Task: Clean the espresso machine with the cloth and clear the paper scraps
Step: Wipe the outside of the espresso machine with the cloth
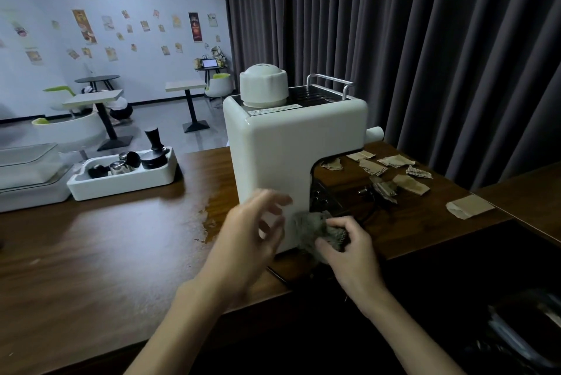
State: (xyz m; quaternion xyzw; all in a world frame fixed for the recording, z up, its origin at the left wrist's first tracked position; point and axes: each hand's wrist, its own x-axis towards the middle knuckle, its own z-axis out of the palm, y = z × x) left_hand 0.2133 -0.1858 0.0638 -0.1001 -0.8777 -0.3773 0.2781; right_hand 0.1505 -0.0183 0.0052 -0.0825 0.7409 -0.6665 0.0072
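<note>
White espresso machine [282, 156] at 12 o'clock on the brown table [121, 238], right hand [349, 250] squeezing the gray cloth [315, 232] against its low corner, left hand [252, 238] blurry, fingers spread wide and holding nothing, paper scraps [394, 162] at 2 o'clock.

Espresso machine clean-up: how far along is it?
Nothing looks finished. In hand: the right hand grips the grey fluffy cloth against the lower edge of the white boxy espresso machine, the open left hand beside it. Left: torn brown paper scraps lie on the dark wooden counter, and a brown smear lies beside the machine.
</note>
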